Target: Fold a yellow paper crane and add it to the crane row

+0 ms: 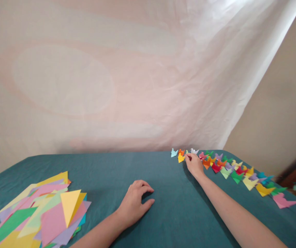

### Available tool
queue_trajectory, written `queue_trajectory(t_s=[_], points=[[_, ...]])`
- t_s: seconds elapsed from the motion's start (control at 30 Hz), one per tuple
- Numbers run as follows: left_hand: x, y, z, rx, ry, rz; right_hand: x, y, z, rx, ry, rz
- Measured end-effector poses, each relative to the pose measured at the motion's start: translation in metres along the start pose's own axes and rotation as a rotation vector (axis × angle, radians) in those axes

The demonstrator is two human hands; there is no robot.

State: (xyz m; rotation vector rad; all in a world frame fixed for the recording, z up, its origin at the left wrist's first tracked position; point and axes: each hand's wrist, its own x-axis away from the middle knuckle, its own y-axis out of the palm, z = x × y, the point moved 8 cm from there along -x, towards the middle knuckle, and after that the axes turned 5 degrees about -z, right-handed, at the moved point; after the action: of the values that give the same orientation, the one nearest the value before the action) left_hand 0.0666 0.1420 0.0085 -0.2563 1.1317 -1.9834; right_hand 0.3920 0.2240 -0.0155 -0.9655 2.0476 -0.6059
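My right hand (195, 165) reaches to the far edge of the table, thumb and forefinger pinched at the side of a small yellow-orange origami bird (181, 157). Just behind that bird are an orange one (181, 151) and a light-blue one (174, 152). A white bird (194, 151) shows past my knuckles, and a pale green one is partly hidden by my fingers. My left hand (137, 199) rests on the cloth near the middle, fingers loosely curved and thumb apart, holding nothing.
Rows of coloured origami birds (237, 176) run along the right side of the green tablecloth (106, 172). At the left lies an untidy pile of coloured paper sheets (52, 220), with a folded yellow piece (70, 205) on top. A pale curtain (137, 86) hangs behind the table.
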Motion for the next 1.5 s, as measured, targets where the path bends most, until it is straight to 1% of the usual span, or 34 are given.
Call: queue_trajectory(t_s=[0.13, 0.23, 0.33, 0.4, 0.47, 0.53, 0.63, 0.67, 0.73, 0.8, 0.87, 0.93, 1.03, 1.13, 1.2, 1.27, 1.3, 1.37, 1.43, 1.47, 1.5], points=[[0.001, 0.0, 0.0, 0.003, -0.007, -0.004, 0.004, -0.003, -0.004, -0.042, -0.013, 0.014], [0.001, 0.0, 0.0, 0.002, -0.006, -0.003, 0.006, -0.012, -0.012, -0.084, -0.029, 0.048], [0.001, 0.0, 0.0, 0.0, 0.0, 0.0, 0.009, -0.021, -0.027, -0.136, -0.058, 0.077], [0.001, 0.0, 0.0, -0.004, 0.005, 0.006, 0.015, -0.023, -0.043, -0.188, -0.088, 0.055], [0.002, 0.0, 0.0, -0.009, 0.01, 0.012, 0.028, -0.018, -0.065, -0.255, -0.13, -0.021], [0.003, 0.001, 0.001, -0.016, 0.014, 0.013, 0.05, -0.01, -0.09, -0.322, -0.177, -0.135], [0.006, 0.002, 0.002, -0.025, 0.013, 0.024, 0.097, 0.0, -0.128, -0.414, -0.245, -0.323], [0.007, 0.003, 0.002, -0.028, 0.012, 0.019, 0.115, 0.006, -0.14, -0.472, -0.254, -0.426], [0.008, 0.003, 0.001, -0.039, 0.0, 0.024, 0.148, 0.012, -0.156, -0.549, -0.244, -0.574], [0.009, 0.004, 0.001, -0.051, -0.004, 0.026, 0.174, 0.014, -0.168, -0.591, -0.234, -0.667], [0.01, 0.004, 0.0, -0.059, 0.0, 0.026, 0.192, 0.015, -0.177, -0.611, -0.262, -0.712], [0.011, 0.005, 0.0, -0.064, 0.012, 0.027, 0.202, 0.014, -0.183, -0.592, -0.325, -0.709], [0.011, 0.008, 0.001, -0.073, 0.034, 0.009, 0.209, 0.015, -0.187, -0.568, -0.407, -0.71], [0.011, 0.008, 0.003, -0.086, 0.044, -0.028, 0.211, 0.017, -0.186, -0.547, -0.443, -0.709], [0.014, 0.004, 0.006, -0.098, 0.05, -0.053, 0.212, 0.019, -0.185, -0.532, -0.463, -0.722], [0.022, -0.006, 0.011, -0.115, 0.049, -0.081, 0.214, 0.021, -0.184, -0.51, -0.485, -0.743], [0.027, -0.011, 0.015, -0.136, 0.046, -0.122, 0.215, 0.021, -0.184, -0.499, -0.494, -0.75], [0.041, -0.031, 0.023, -0.14, -0.004, -0.129, 0.216, 0.022, -0.184, -0.487, -0.502, -0.759], [0.06, -0.053, 0.038, -0.034, -0.058, -0.091, 0.218, 0.022, -0.185, -0.484, -0.512, -0.773], [0.072, -0.061, 0.048, 0.076, -0.077, -0.082, 0.218, 0.022, -0.186, -0.481, -0.518, -0.775], [0.084, -0.064, 0.059, 0.219, -0.089, -0.106, 0.218, 0.021, -0.186, -0.476, -0.52, -0.773]])
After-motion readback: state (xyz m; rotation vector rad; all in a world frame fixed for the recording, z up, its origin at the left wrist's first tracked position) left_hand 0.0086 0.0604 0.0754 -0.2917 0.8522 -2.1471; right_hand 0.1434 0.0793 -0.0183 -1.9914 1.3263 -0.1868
